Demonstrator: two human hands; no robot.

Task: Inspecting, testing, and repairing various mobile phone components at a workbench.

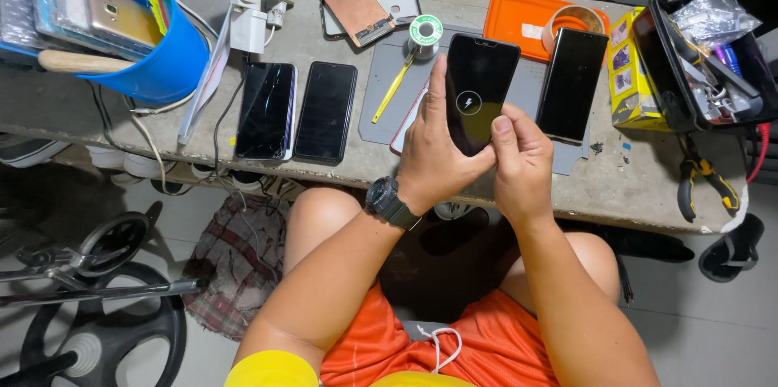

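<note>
Between both hands, above bench edge: black phone (478,87) held upright, long axis pointing away from body. Left hand (433,160) clamped on left edge; right hand (519,164) pinched at lower right corner. Both equally near.

On the grey concrete desk (340,176) lie two dark phones (296,111), a round blue plastic tub (174,59), a flat orange plastic tray (519,18), yellow-handled pliers (703,180) and a solder spool (425,30).
</note>
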